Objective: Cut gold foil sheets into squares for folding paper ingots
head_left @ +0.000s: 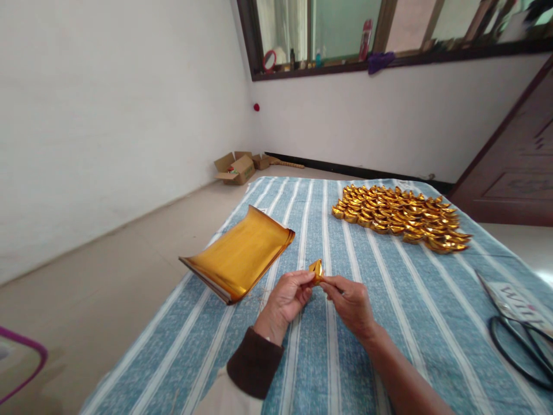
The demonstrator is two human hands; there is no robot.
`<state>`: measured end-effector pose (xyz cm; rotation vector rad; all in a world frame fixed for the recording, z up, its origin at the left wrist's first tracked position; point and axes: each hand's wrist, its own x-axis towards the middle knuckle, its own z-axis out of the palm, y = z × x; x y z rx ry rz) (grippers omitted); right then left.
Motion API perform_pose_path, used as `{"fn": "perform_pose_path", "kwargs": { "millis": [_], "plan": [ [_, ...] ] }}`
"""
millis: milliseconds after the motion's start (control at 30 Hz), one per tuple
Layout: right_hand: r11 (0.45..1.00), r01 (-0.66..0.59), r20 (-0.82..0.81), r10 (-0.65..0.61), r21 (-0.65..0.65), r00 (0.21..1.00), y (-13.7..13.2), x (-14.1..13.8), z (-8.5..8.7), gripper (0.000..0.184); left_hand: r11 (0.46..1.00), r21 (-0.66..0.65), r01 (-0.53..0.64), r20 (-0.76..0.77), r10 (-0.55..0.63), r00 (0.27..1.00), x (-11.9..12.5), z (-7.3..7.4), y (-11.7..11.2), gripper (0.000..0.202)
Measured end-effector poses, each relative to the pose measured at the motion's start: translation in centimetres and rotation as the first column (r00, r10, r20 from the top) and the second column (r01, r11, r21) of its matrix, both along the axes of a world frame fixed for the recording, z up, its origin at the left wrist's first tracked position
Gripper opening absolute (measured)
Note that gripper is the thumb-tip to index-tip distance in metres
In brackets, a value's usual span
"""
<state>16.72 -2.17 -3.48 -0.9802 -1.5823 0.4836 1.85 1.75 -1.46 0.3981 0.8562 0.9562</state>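
My left hand (288, 297) and my right hand (351, 302) meet over the blue striped cloth (415, 323), both pinching one small folded piece of gold paper (317, 270) between their fingertips. A curled stack of gold paper sheets (240, 253) lies just to the left of my left hand. Farther back on the right, several finished gold paper ingots (400, 216) lie in rows on the cloth.
Black-handled scissors (516, 331) rest on a printed sheet at the right edge of the cloth. Open cardboard boxes (235, 168) stand on the floor by the far wall. A dark wooden door (514, 167) is at the right, a window ledge with bottles above.
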Motion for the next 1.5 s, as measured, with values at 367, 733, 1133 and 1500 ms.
{"fn": "perform_pose_path", "kwargs": {
  "millis": [367,733,1133,1500],
  "plan": [
    [1.000,-0.007,0.081,0.007,-0.003,0.997,-0.1,0.2,0.4,0.038,1.000,-0.017,0.008,0.004,-0.008,1.000,0.1,0.4,-0.1,0.012],
    [1.000,-0.018,0.060,0.018,-0.015,0.998,0.0,0.3,0.3,0.037,0.995,-0.100,-0.020,0.036,0.024,0.999,0.3,0.9,0.0,0.011],
    [0.996,-0.043,0.291,0.020,0.072,0.957,-0.1,1.4,0.2,0.045,0.973,-0.232,-0.012,-0.007,0.011,1.000,-0.4,2.2,0.2,0.019],
    [0.973,0.054,0.436,-0.150,0.225,0.888,0.1,2.3,-0.1,0.045,0.958,-0.277,0.078,0.039,-0.070,0.997,-0.3,2.1,-0.2,0.014]
  ]
}}
